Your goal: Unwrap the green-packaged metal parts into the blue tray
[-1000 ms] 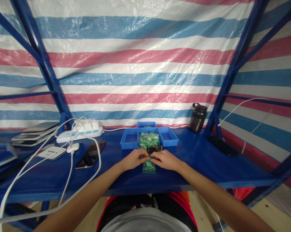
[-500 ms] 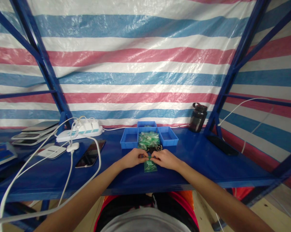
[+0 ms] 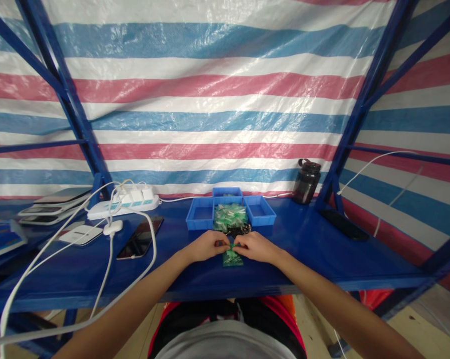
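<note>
A small green plastic bag (image 3: 232, 259) with light bits inside lies at the front of the blue table. My left hand (image 3: 212, 246) pinches its upper edge from the left, fingers closed. From the right, my right hand (image 3: 255, 247) pinches the same edge, its fingertips close to those of the left. Just beyond my hands is a heap of small dark and brassy parts (image 3: 240, 230), partly hidden by them. Behind that heap, a blue bin (image 3: 228, 200) is full of similar green bags (image 3: 230, 217).
Blue bins stand left (image 3: 200, 213) and right (image 3: 260, 210) of the full one, another (image 3: 227, 191) behind. A dark bottle (image 3: 306, 182) stands at the back right. Leftward are a phone (image 3: 140, 238), a power strip (image 3: 123, 205) and looping white cables (image 3: 152, 234). A black object (image 3: 343, 224) lies right.
Both hands keep pinching the bag's top edge, with only slight shifts of the fingers. The bag and bins stay where they were.
</note>
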Motion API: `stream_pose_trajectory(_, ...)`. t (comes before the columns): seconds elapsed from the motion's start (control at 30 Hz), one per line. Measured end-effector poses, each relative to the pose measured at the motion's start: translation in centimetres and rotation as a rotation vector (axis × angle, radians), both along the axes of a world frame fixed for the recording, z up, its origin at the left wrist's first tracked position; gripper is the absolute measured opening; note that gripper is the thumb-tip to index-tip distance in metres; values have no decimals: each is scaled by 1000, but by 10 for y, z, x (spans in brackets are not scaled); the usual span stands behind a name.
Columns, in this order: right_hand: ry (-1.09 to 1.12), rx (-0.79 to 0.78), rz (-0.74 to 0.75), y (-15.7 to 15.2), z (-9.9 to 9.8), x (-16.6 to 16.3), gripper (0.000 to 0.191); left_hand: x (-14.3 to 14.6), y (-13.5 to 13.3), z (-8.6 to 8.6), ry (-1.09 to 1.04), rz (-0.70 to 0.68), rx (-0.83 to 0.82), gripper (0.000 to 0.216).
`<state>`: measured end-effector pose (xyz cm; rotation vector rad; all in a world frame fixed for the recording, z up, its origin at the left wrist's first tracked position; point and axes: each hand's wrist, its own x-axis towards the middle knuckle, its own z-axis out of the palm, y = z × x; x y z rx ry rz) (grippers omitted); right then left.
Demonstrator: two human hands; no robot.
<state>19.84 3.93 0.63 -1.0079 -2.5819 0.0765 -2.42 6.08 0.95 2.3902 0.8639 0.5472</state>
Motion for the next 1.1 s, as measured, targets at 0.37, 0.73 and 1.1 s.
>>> stream_pose_trajectory(0.37,-5,7,-1,-3,2,-1,13,0,4,-2,11,-4,-25,24)
stream_pose_trajectory(0.73,-5,50,6,-2,0,0,14,0,2,0,13,-20,19,23)
stream_pose_trajectory(1.1,7,56,47,3,-5,1,12,-1,-5,6,37,-2,63,34)
